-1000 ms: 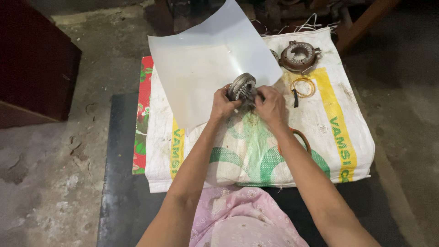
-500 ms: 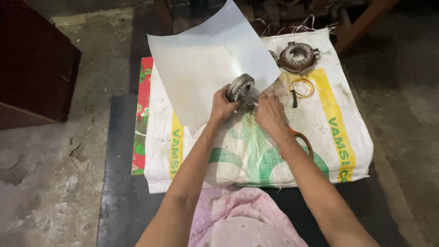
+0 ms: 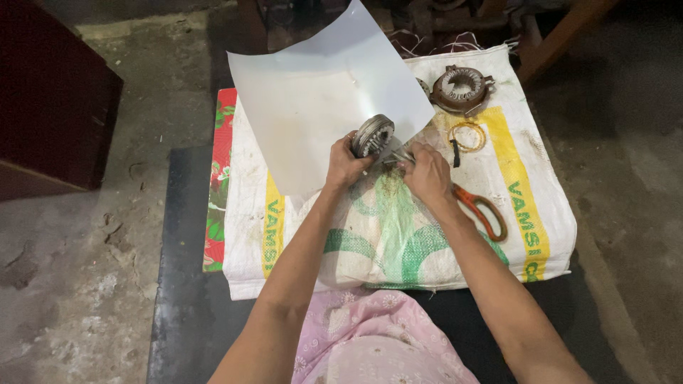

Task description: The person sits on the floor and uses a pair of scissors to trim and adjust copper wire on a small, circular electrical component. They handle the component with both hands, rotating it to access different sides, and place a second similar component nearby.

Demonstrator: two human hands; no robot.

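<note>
My left hand [image 3: 346, 163] grips a round grey metal motor core [image 3: 373, 134], held on edge just above a white woven sack [image 3: 526, 206]. Close beside it, my right hand [image 3: 427, 174] pinches a small thin metal piece [image 3: 398, 156] against the core's lower right side. Both hands hover over the middle of the sack, in front of a large white sheet [image 3: 320, 99] lying tilted across its far left part.
A rusty ring-shaped motor part [image 3: 461, 88] sits at the sack's far right, a yellow wire loop [image 3: 467, 135] below it. Orange-handled scissors [image 3: 484, 211] lie by my right wrist. A dark red cabinet [image 3: 50, 107] stands at left; wooden legs and wires at the back.
My hands and the core have stayed nearly in place. The right hand's fingers have shifted slightly at the core's edge.
</note>
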